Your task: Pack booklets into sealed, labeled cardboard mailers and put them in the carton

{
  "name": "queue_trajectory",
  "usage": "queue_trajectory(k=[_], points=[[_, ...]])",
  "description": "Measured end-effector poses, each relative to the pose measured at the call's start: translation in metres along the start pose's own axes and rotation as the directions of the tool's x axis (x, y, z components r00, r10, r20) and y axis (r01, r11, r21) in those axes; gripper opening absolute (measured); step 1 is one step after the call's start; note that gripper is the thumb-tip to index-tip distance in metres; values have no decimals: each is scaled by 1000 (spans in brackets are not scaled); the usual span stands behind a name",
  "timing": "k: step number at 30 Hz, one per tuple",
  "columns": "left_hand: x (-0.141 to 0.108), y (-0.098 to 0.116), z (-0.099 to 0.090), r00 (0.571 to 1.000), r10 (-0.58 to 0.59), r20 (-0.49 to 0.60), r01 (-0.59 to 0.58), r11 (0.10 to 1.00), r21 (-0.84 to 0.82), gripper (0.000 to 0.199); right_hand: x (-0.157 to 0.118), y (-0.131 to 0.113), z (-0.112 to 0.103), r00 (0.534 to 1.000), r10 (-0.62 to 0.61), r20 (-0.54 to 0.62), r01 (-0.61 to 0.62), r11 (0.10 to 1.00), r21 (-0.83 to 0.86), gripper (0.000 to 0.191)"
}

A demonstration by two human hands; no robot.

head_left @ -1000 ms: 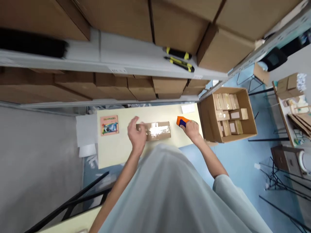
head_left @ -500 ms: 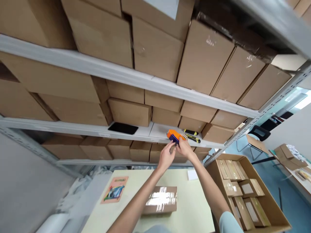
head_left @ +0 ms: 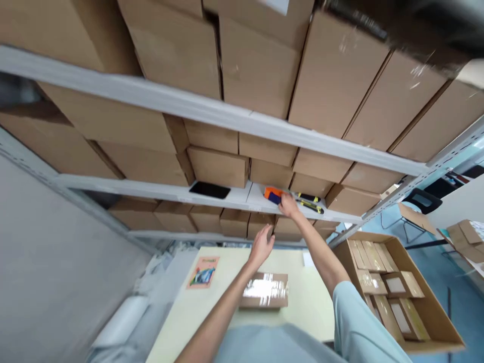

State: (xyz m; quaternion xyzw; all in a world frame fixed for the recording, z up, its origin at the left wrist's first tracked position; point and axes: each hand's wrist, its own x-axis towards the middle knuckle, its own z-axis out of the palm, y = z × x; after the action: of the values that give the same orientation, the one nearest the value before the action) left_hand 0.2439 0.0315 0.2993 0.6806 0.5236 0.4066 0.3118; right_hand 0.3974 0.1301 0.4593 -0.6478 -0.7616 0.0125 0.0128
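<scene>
My right hand [head_left: 289,205] is closed on the handle end of an orange and dark-blue tape dispenser [head_left: 273,193], which is at the middle shelf [head_left: 242,194]. Whether the dispenser fully rests on the shelf I cannot tell. Beside it, to the right, lie two yellow-and-black box cutters [head_left: 310,206]. My left hand [head_left: 261,247] is below the shelf edge, its fingers apart and nothing in them. Under the hands, a taped cardboard box [head_left: 264,291] sits on the pale table [head_left: 227,322].
A black flat item [head_left: 210,190] lies on the shelf in front of several cardboard boxes [head_left: 217,166]. An orange printed booklet [head_left: 203,273] is on the table's left. At right stands a large open carton [head_left: 440,322] with several small boxes. Metal shelf beams cross ahead.
My right hand has carried the tape dispenser onto or against the shelf. My left hand has come off the dispenser and dropped lower. The view has shifted.
</scene>
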Motion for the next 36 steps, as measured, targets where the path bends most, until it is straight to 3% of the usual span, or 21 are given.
queue_trajectory(k=[3, 6, 10, 12, 14, 16, 19, 23, 26, 29, 32, 34, 36], points=[[-42, -38, -6, 993, -116, -7, 116, 993, 2, 52, -38, 7, 41, 984, 56, -170, -32, 989, 144, 59], [-97, -78, -17, 963, -265, -52, 266, 964, 13, 59, -114, 11, 105, 947, 165, -276, -55, 929, 367, 61], [-170, -106, -24, 876, -481, -45, 483, 875, 31, 69, -242, 0, 184, 954, 295, -60, -221, 821, 527, 64], [-195, -107, -20, 849, -529, 4, 528, 848, 41, 75, -291, -8, 208, 935, 349, 66, -325, 768, 552, 66], [-208, -102, -11, 844, -534, 54, 532, 845, 55, 83, -322, -15, 222, 911, 386, 148, -399, 727, 558, 68], [-211, -93, 1, 848, -523, 83, 518, 852, 75, 93, -333, -21, 229, 901, 391, 188, -424, 703, 570, 71], [-204, -79, 17, 849, -519, 102, 506, 853, 127, 108, -325, -32, 237, 894, 371, 251, -445, 672, 592, 82], [-189, -70, 28, 802, -593, 77, 574, 800, 177, 125, -302, -40, 251, 837, 413, 360, -547, 630, 551, 96], [-184, -72, 28, 784, -611, 112, 595, 790, 147, 114, -295, -36, 260, 819, 419, 392, -574, 588, 570, 95], [-187, -78, 27, 830, -537, 153, 536, 843, 48, 91, -295, -25, 264, 830, 376, 412, -557, 524, 644, 88], [-192, -84, 27, 875, -465, 137, 473, 880, -34, 83, -297, -17, 266, 841, 347, 415, -540, 500, 676, 80], [-194, -86, 27, 874, -464, 146, 475, 878, -52, 83, -298, -15, 266, 843, 332, 422, -537, 511, 671, 77], [-192, -85, 28, 846, -515, 136, 522, 852, -26, 84, -298, -16, 264, 836, 337, 433, -548, 540, 638, 77]])
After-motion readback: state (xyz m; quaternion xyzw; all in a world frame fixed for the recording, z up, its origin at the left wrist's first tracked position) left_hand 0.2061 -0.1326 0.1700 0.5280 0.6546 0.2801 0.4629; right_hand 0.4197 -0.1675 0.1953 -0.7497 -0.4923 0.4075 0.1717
